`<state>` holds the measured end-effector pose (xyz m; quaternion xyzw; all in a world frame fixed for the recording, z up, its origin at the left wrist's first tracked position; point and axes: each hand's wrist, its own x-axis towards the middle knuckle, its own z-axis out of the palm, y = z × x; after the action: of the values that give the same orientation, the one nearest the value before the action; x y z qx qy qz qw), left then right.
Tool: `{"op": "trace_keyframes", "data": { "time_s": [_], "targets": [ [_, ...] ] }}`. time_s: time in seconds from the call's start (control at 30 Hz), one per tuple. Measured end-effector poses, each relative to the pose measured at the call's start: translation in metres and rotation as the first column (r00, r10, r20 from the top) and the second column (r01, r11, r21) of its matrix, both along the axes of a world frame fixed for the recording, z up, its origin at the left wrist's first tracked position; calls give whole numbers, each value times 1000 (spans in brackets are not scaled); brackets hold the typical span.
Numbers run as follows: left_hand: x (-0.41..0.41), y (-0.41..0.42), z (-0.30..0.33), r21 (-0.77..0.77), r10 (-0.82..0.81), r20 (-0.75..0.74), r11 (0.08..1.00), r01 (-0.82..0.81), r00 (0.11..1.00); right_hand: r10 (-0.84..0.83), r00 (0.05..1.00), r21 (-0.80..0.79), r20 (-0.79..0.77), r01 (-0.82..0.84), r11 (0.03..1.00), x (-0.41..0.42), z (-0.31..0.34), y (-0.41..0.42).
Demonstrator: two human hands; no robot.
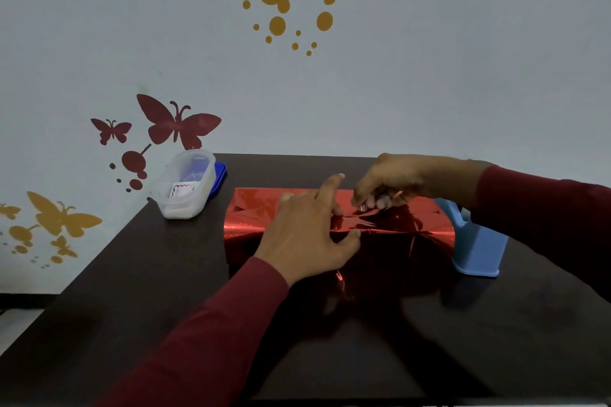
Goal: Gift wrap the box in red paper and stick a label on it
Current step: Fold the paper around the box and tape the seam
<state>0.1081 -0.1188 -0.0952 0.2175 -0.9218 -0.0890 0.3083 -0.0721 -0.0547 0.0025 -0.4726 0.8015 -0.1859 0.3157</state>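
Box hidden under red paper (251, 218); left hand (304, 235) presses flat, right hand (393, 185) pinches seam.

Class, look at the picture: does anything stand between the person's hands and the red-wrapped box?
Nothing visible does. The left hand rests directly on the red paper over the box, and the right hand has its fingertips down at the paper seam on top. The clear container and blue dispenser sit off to the sides.
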Motion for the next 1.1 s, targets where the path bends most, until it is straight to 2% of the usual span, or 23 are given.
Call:
{"op": "trace_keyframes", "data": {
  "time_s": [0.17,0.37,0.6,0.77,0.9,1.0,1.1],
  "targets": [
    [1,1,1,5,-11,-3,1000,11,1000,-10,999,50,-44,12,999,4,0,-4],
    [1,2,2,18,-17,-10,1000,18,1000,-5,1000,94,-13,6,996,5,2,-6],
    [2,4,3,22,-29,-20,999,29,999,17,996,82,88,-24,996,-7,5,-2],
    [0,0,9,116,-21,-92,993,32,996,103,990,21,99,-106,994,-14,5,4],
    [-5,-3,16,189,-3,-21,982,7,1000,193,977,-51,88,-189,981,-16,2,7],
    [-6,-5,20,168,16,63,985,-26,998,236,968,-98,87,-228,969,-17,1,7],
    [-6,-7,20,149,19,87,988,-32,996,250,967,-122,47,-243,962,-17,2,8]
  ]
}}
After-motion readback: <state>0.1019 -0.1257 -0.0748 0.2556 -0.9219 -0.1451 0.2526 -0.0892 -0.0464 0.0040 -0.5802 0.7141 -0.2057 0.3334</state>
